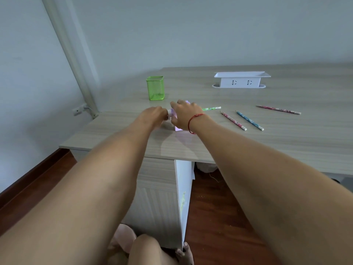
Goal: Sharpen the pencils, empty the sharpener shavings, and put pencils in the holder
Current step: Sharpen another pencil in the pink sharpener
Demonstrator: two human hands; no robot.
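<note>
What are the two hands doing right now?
Left hand: closed on the sharpener's white crank knob.
Right hand: gripping the pale purple sharpener from above.

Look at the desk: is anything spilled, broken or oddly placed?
Nothing stands out. No shavings show on the desk; the green holder stands upright; loose pencils lie flat, awaiting sharpening. Both hands cover the sharpener.
</note>
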